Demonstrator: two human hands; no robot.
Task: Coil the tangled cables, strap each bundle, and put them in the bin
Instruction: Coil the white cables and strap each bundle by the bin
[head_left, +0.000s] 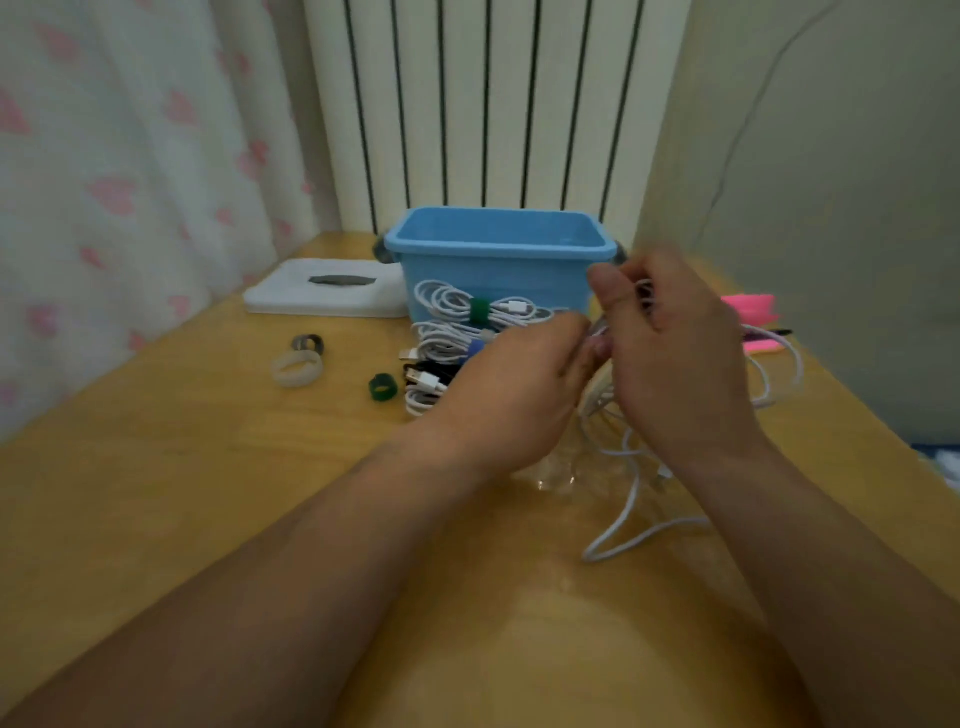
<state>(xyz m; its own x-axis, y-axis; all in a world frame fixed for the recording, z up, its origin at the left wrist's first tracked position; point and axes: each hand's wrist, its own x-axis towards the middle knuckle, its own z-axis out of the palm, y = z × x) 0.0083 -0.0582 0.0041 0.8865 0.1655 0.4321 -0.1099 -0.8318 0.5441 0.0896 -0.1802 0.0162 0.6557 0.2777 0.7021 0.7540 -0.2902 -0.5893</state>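
Hands meet right of centre, above the tabletop. Right hand (675, 353) has its fingers curled round several turns of a white cable (628, 514); left hand (519, 384) pinches the same cable just beside it (motion blur here). Loose length drops from the grip and trails toward the lower right, a smooth, thin, round cord lying in open loops on the glossy wooden table (208, 467). Blue plastic bin (493, 260), rectangular with a rolled rim, stands upper centre. Against its front wall lie finished bundles, long axes running left-right: one with a green strap (477, 310), one with a blue strap (480, 347). Spare green strap ring (383, 387) sits left of them.
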